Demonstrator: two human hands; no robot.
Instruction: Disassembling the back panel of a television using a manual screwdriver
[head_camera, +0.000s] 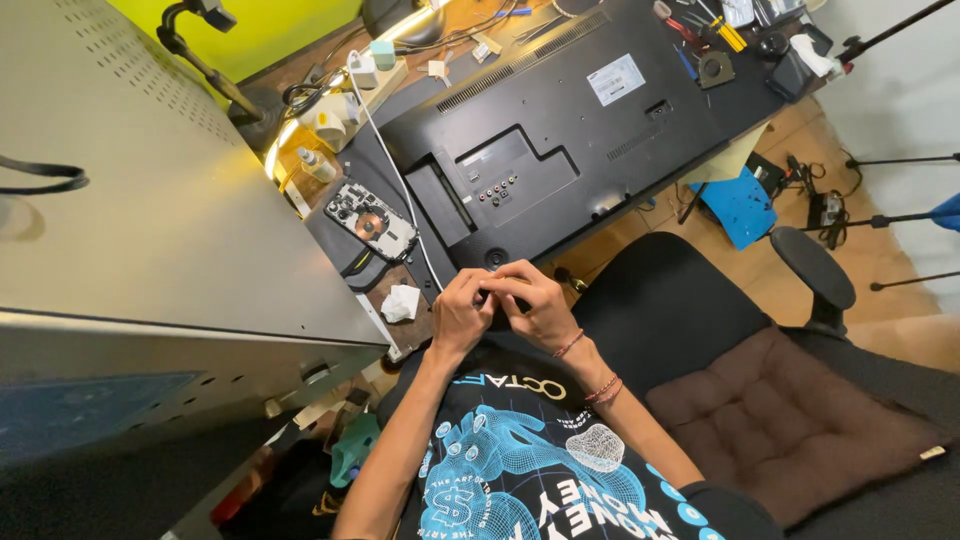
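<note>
My left hand (460, 312) and my right hand (545, 308) meet just above my lap, at the near edge of the desk. Their fingers are curled together around a small dark part (489, 296), which is mostly hidden, so I cannot tell what it is. Red thread bracelets sit on my right wrist. Just beyond the hands a large black flat screen (560, 130) lies face down, its back panel and ports facing up. An opened phone (370, 221) with its insides showing lies on a dark mat to the left of the screen.
A crumpled white tissue (400, 302) lies near my left hand. A grey perforated metal cabinet (150, 230) fills the left. Tools (720, 40), chargers and cables crowd the desk's far side. A black chair with a brown cushion (800, 410) stands at the right, with tripod legs beyond.
</note>
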